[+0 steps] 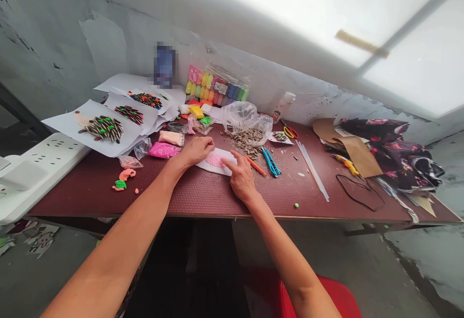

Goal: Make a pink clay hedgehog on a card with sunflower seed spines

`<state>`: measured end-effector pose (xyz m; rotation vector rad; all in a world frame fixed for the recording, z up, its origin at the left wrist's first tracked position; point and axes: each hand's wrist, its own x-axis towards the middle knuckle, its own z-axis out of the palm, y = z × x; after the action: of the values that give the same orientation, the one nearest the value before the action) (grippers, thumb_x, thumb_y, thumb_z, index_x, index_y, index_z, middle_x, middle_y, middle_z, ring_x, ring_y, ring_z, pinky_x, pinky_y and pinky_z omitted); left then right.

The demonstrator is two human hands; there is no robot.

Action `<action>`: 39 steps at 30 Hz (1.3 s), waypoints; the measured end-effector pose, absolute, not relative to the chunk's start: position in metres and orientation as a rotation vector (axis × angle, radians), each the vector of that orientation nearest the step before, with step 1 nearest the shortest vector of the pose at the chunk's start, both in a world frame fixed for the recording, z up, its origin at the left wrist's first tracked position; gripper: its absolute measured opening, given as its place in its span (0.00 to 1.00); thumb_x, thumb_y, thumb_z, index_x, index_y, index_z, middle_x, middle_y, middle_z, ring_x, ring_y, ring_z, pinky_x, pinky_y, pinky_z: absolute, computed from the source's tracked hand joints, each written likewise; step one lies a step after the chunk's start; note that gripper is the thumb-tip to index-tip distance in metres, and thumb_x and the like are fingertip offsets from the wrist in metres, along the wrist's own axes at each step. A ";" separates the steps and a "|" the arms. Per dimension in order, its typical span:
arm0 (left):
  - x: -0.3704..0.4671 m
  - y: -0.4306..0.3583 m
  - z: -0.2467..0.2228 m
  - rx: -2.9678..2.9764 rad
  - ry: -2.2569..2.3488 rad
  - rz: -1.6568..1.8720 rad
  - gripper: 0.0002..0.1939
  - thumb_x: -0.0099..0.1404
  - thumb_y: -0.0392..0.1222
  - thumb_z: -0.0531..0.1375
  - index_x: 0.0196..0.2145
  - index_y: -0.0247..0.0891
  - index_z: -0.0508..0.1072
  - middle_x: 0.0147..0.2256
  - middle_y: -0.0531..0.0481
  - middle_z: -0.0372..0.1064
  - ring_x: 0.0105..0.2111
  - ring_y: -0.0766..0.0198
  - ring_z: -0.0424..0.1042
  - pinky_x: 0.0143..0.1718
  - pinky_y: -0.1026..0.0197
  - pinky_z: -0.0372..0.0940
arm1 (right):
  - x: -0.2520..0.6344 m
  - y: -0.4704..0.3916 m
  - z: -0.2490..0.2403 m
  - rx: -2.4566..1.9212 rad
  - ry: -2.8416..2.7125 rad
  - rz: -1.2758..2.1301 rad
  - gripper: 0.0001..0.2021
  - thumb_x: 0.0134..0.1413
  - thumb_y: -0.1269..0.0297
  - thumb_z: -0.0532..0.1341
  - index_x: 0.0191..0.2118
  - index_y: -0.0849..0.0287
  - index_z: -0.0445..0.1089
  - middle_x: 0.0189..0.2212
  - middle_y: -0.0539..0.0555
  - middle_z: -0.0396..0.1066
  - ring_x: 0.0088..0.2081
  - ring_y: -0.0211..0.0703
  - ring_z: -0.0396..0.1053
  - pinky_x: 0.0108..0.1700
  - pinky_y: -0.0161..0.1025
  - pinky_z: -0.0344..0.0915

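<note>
A small white sheet of paper (209, 167) with a flat pink patch of what looks like modelling clay (216, 159) lies near the front of the table. My left hand (197, 150) is on the sheet's upper left edge, its fingers bent and close together, holding it. From the right, my right hand (242, 175) reaches over the sheet. Its index finger is stretched out and touches the pink patch, with the fingers apart. Just beyond the sheet is a pile of striped sunflower seeds (244, 137), partly in a clear plastic bag (246, 115).
Right of my hands lie an orange pencil-like tool (255, 166), a blue utility knife (271, 162), scissors (290, 130), glue sticks (312, 170) and a glue gun (347, 164). Leftward are a pink clay packet (164, 150), seed-hedgehog pictures (103, 127) and a power strip (43, 163).
</note>
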<state>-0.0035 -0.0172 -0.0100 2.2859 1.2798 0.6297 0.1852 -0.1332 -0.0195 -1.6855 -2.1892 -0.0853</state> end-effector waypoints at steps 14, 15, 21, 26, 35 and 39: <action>-0.003 -0.017 -0.013 2.279 1.281 0.663 0.17 0.67 0.48 0.53 0.37 0.38 0.79 0.36 0.44 0.79 0.37 0.56 0.75 0.38 0.61 0.63 | 0.185 -0.133 -0.020 -1.621 -2.200 -0.073 0.20 0.63 0.76 0.54 0.49 0.48 0.79 0.63 0.57 0.63 0.60 0.51 0.60 0.62 0.52 0.59; -0.003 -0.017 -0.012 2.283 1.288 0.661 0.17 0.67 0.48 0.53 0.37 0.38 0.79 0.36 0.44 0.79 0.37 0.56 0.75 0.37 0.61 0.63 | 0.185 -0.133 -0.020 -1.616 -2.196 -0.078 0.20 0.64 0.76 0.54 0.49 0.48 0.79 0.62 0.57 0.64 0.60 0.51 0.60 0.62 0.53 0.59; -0.003 -0.017 -0.012 2.307 1.308 0.655 0.17 0.67 0.49 0.54 0.37 0.38 0.79 0.36 0.45 0.80 0.36 0.57 0.75 0.37 0.61 0.63 | 0.184 -0.136 -0.019 -1.618 -2.181 -0.096 0.17 0.65 0.74 0.55 0.47 0.50 0.80 0.61 0.58 0.65 0.60 0.52 0.61 0.62 0.52 0.58; -0.004 -0.017 -0.012 2.315 1.312 0.654 0.16 0.67 0.48 0.54 0.36 0.38 0.79 0.36 0.45 0.80 0.36 0.57 0.75 0.36 0.61 0.62 | 0.183 -0.137 -0.020 -1.620 -2.168 -0.139 0.18 0.65 0.73 0.53 0.45 0.51 0.80 0.59 0.58 0.67 0.57 0.52 0.63 0.60 0.52 0.61; -0.003 -0.020 -0.010 2.286 1.316 0.644 0.16 0.67 0.49 0.54 0.35 0.38 0.78 0.35 0.44 0.79 0.36 0.56 0.75 0.37 0.60 0.62 | 0.184 -0.136 -0.021 -1.736 -2.090 -0.170 0.23 0.60 0.79 0.54 0.53 0.51 0.77 0.61 0.59 0.65 0.57 0.52 0.63 0.61 0.51 0.61; -0.004 -0.020 -0.010 2.281 1.308 0.640 0.17 0.67 0.49 0.54 0.34 0.38 0.78 0.34 0.44 0.78 0.35 0.56 0.74 0.36 0.60 0.61 | 0.183 -0.135 -0.020 -1.740 -2.136 -0.126 0.21 0.61 0.78 0.55 0.50 0.50 0.78 0.62 0.59 0.63 0.59 0.53 0.62 0.62 0.53 0.59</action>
<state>-0.0035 -0.0197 -0.0099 2.2811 1.3082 0.6405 0.1828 -0.1352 -0.0196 -1.7404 -2.1358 -0.1261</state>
